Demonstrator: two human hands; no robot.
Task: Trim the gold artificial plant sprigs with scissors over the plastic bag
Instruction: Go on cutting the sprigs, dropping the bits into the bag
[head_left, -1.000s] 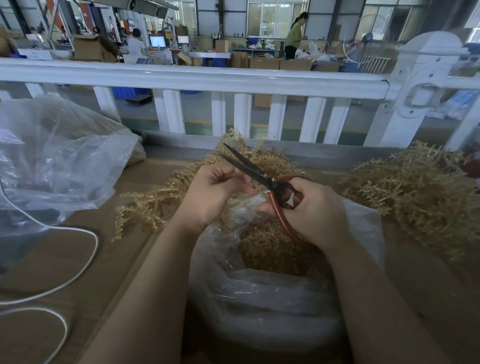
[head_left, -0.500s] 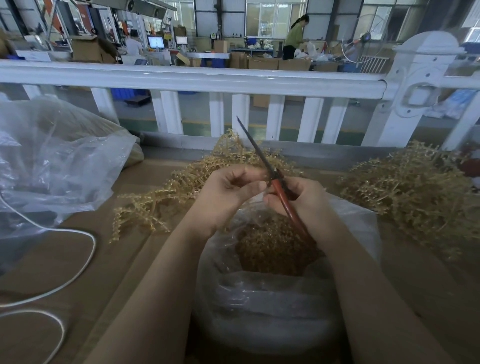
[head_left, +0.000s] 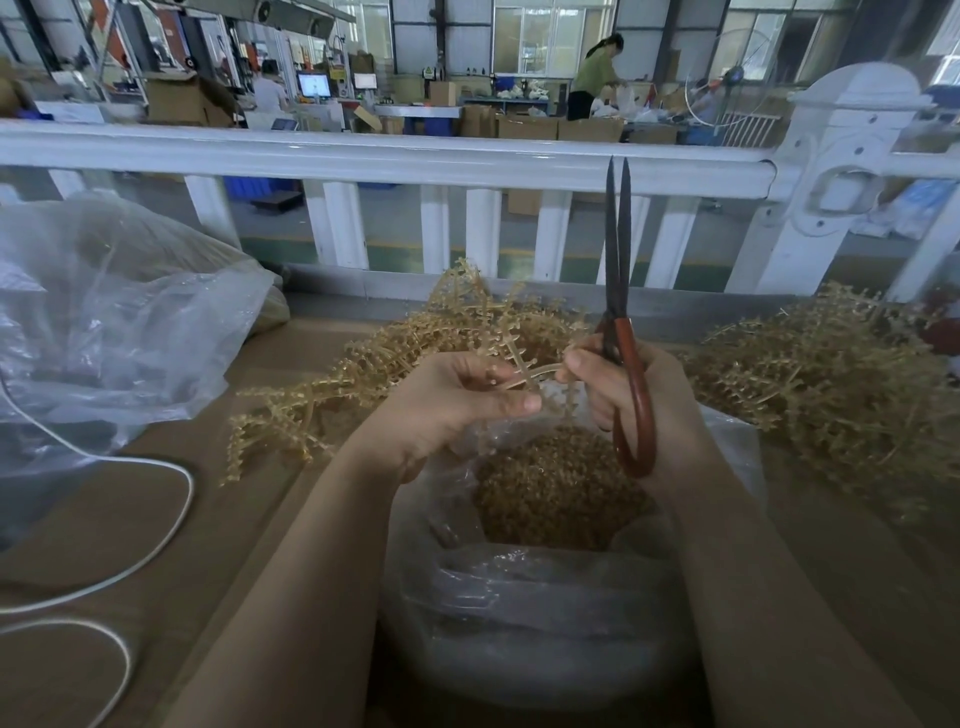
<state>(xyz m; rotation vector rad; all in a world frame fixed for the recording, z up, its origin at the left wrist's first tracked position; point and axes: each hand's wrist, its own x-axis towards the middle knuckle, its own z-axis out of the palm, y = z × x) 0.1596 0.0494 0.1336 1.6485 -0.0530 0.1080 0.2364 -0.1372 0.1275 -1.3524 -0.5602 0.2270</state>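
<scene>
My left hand (head_left: 457, 400) pinches the stem of a gold sprig (head_left: 524, 364) above the open clear plastic bag (head_left: 519, 623), which holds gold trimmings (head_left: 556, 488). My right hand (head_left: 644, 400) grips red-handled scissors (head_left: 621, 312). Their dark blades point straight up and are nearly closed. The right thumb and forefinger also touch the sprig's stem, close to the left fingertips. A loose heap of gold sprigs (head_left: 395, 364) lies behind my hands on the brown table (head_left: 156, 519).
A second big pile of gold sprigs (head_left: 831, 379) lies at the right. At the left sits a large crumpled clear bag (head_left: 114, 322), with a white cable (head_left: 130, 566) in front of it. A white railing (head_left: 389, 156) closes off the table's far side.
The scissors swung from pointing left with blades open to standing upright with blades nearly closed. Both hands now meet on one sprig stem above the bag.
</scene>
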